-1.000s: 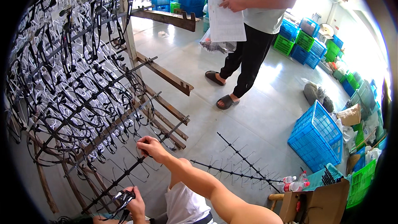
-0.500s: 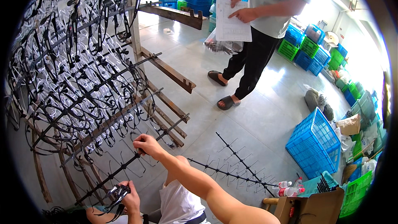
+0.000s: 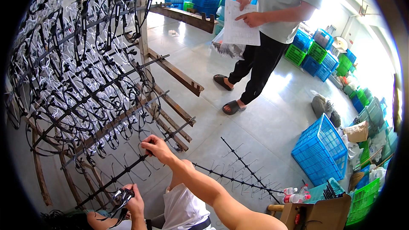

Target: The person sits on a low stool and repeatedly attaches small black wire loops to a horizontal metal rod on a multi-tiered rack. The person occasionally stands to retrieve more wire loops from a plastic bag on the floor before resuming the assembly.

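Observation:
My right hand point(image 3: 156, 148) is closed in a pinch over the upper part of a dark rod point(image 3: 123, 173) with thin wire hooks along both sides. What its fingertips hold is hidden. Lower left, my left hand point(image 3: 135, 200) is closed around a bunch of glossy black eyeglass frames point(image 3: 122, 196), some with thin ends hanging below the fingers. Just beyond the hands stands a rack point(image 3: 181, 74) of rusty bars. Across it lie more rods, thickly hung with black and white looped pieces point(image 3: 85, 72).
Two bare hooked rods point(image 3: 243, 162) lie on the floor at right. Near me at lower right are a cardboard box point(image 3: 319, 214), plastic bottles point(image 3: 294, 196) and a blue crate point(image 3: 320, 147). A person point(image 3: 272, 30) holding papers stands ahead, beyond the rack's end.
My right hand has moved slightly right and stays pinched by the rod. The left hand keeps its bunch. The view has shifted a little.

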`<state>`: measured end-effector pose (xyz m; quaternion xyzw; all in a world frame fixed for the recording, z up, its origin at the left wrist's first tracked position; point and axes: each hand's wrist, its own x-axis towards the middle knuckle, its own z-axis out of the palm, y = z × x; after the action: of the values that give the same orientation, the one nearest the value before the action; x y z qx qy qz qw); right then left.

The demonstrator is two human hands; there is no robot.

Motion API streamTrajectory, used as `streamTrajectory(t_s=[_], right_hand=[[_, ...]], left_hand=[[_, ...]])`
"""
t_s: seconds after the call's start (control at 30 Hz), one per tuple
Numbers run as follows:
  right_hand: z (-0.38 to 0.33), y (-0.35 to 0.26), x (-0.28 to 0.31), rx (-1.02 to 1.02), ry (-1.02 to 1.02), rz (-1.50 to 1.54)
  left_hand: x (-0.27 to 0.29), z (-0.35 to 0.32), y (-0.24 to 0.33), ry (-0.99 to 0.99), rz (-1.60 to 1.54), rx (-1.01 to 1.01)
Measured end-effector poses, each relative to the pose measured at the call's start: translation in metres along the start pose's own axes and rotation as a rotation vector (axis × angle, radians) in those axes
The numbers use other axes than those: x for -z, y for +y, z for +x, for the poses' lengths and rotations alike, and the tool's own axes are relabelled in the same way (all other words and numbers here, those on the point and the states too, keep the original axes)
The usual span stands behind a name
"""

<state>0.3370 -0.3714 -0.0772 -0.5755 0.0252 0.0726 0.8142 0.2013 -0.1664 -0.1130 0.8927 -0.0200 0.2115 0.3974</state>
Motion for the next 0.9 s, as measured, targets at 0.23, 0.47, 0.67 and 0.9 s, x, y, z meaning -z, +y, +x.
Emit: streamTrajectory(t_s=[0.23, 0.47, 0.67, 0.9], right_hand=[[-0.003, -0.004, 0.002, -0.015, -0.002, 0.014], [-0.007, -0.010, 0.006, 0.062, -0.089, -0.165], [-0.019, -0.024, 0.003, -0.190, -0.052, 0.019], [-0.029, -0.033, 0.004, -0.225, -0.030, -0.007]], left_hand=[[-0.007, 0.004, 0.007, 0.081, 0.002, 0.011], [-0.003, 0.014, 0.007, 0.175, 0.164, -0.128], [-0.001, 0.022, 0.019, 0.216, 0.089, -0.084], [-0.003, 0.026, 0.032, 0.243, 0.037, 0.018]])
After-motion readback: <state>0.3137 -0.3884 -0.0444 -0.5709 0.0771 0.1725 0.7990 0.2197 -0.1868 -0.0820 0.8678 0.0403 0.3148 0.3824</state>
